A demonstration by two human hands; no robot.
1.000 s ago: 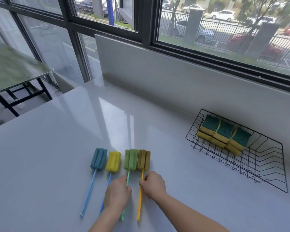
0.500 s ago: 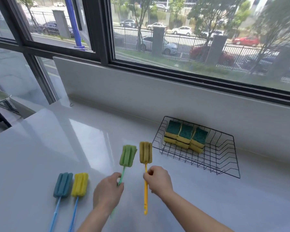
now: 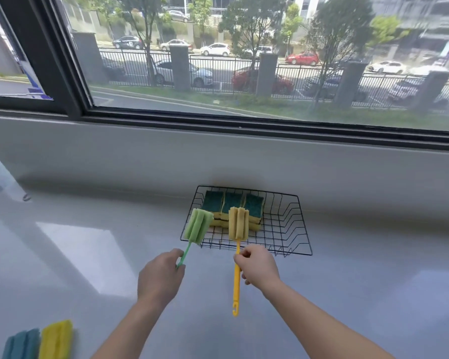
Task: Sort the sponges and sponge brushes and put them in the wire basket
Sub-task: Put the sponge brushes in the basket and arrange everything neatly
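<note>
Left hand [image 3: 161, 278] grips my green sponge brush [image 3: 198, 225], right hand [image 3: 257, 268] pinches my yellow sponge brush [image 3: 238, 224], heads near wire basket [image 3: 283, 224].

Each hand [image 3: 161, 277] [image 3: 258, 268] holds a sponge brush [image 3: 198, 226] [image 3: 237, 229] before the wire basket [image 3: 290, 229]

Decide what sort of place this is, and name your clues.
Likely a kitchen or utility area: glossy white countertop, wire basket holding scouring sponges, wide window facing parked cars.
</note>
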